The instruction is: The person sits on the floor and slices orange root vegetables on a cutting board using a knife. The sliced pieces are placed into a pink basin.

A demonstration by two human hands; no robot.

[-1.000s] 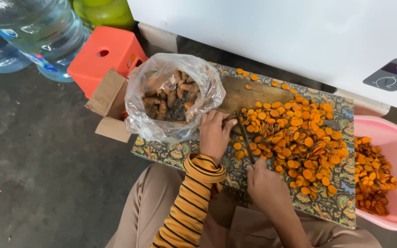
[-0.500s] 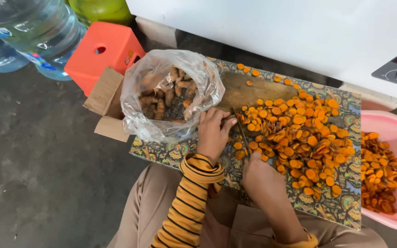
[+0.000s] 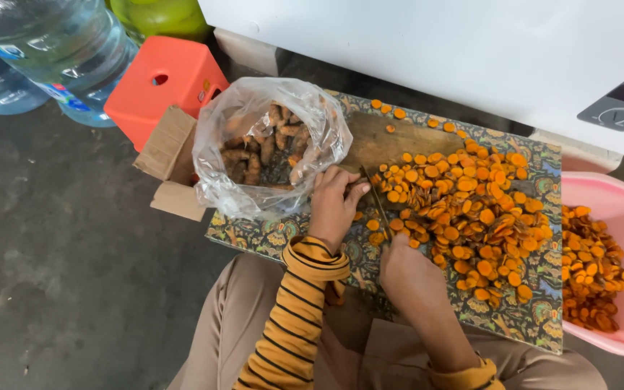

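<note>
Broadly, a patterned cloth (image 3: pixel 536 328) covers the low counter, with a wooden cutting board (image 3: pixel 391 141) on top, and most of the board is buried under a heap of orange root slices (image 3: pixel 471 209). To the right stands a pink tub (image 3: pixel 601 191) holding more slices; to the left sits a clear plastic bag (image 3: pixel 269 144) of whole brown roots, leaning on a cardboard box (image 3: pixel 171 144).

Between bag and heap, the left hand (image 3: pixel 332 206) lies curled with its fingertips pressed down on a small root piece that I cannot quite make out. The right hand (image 3: pixel 406 271) is wrapped shut round the handle of a knife (image 3: pixel 374 195). The blade's long axis runs away from the body, tilted slightly leftward, just right of the left fingertips and at the heap's near-left edge. The left hand is nearer the bag, the right nearer the slices.
</note>
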